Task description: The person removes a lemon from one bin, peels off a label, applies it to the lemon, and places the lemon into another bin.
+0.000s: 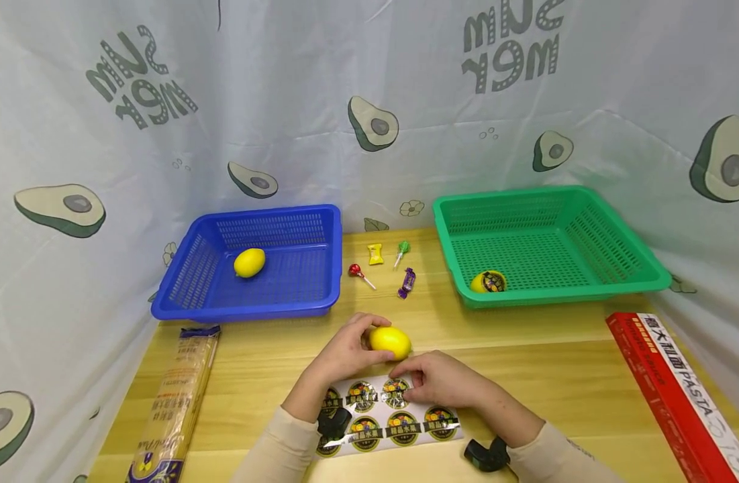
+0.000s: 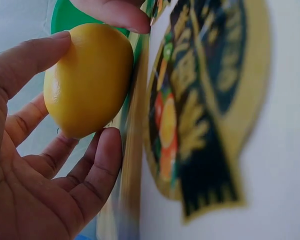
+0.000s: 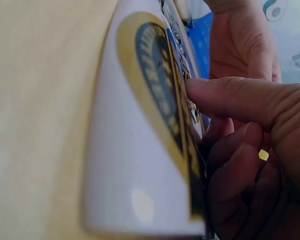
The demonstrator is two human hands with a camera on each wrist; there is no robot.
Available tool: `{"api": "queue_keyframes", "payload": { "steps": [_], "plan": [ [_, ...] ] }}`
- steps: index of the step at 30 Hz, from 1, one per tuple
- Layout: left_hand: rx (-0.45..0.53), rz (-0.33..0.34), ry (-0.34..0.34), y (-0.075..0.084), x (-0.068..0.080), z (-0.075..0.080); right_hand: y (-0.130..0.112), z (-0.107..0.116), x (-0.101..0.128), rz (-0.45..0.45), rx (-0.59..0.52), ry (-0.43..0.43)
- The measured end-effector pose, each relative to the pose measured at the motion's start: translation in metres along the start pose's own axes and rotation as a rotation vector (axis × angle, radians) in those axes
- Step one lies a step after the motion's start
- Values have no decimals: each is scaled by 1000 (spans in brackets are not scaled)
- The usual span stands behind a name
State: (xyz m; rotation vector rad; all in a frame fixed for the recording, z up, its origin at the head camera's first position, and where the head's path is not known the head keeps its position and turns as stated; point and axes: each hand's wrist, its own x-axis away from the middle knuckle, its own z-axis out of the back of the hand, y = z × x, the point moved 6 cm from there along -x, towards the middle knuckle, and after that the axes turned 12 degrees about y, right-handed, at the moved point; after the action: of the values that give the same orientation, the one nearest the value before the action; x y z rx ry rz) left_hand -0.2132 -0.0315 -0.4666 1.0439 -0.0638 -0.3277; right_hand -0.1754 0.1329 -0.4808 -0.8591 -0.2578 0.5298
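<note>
My left hand grips a yellow lemon above the back edge of a white sticker sheet. In the left wrist view, the thumb lies on one side of the lemon and the fingertips on the other. The sheet bears round black and gold fruit stickers in two rows. My right hand pinches at a round sticker in the back row, close beside the lemon. From the right wrist, its thumb meets the sheet's face, with the other fingers curled below; the pinched edge is hidden.
A blue basket at back left holds a lemon. The green basket at back right holds a lemon with a sticker. Several candies lie between them. Spaghetti lies left, a red pasta box right.
</note>
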Motion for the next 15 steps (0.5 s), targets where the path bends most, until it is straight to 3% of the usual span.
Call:
{"api": "queue_keyframes", "payload": {
  "steps": [15],
  "plan": [
    [21, 20, 15, -1, -1, 0, 2, -1, -1, -25, -18, 6]
  ]
}}
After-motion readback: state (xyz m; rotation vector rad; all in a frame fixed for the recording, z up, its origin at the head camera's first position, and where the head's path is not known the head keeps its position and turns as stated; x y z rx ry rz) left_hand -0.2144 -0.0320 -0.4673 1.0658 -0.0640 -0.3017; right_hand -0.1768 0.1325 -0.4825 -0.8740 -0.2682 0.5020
